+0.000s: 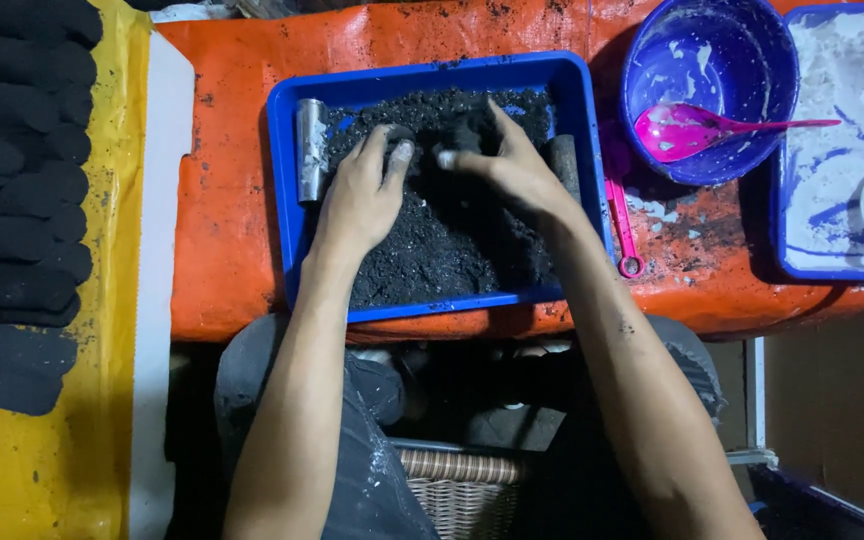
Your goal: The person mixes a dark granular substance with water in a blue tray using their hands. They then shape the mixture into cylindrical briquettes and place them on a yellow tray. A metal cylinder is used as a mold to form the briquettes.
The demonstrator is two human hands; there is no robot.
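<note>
Both hands press into black powder [442, 240] heaped in a blue tray [287, 200], the left hand [362, 195] and right hand [512, 165] each curled around a dark lump, which looks crumbly enough to spill onto the orange sheet [222, 150].

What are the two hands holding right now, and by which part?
Both the left hand and right hand press into black powder in the blue tray; whether either grips anything cannot be told.

black powder [442, 240] | loose, heaped (dark, grainy) | fills blue tray [287, 180] on orange sheet
</note>
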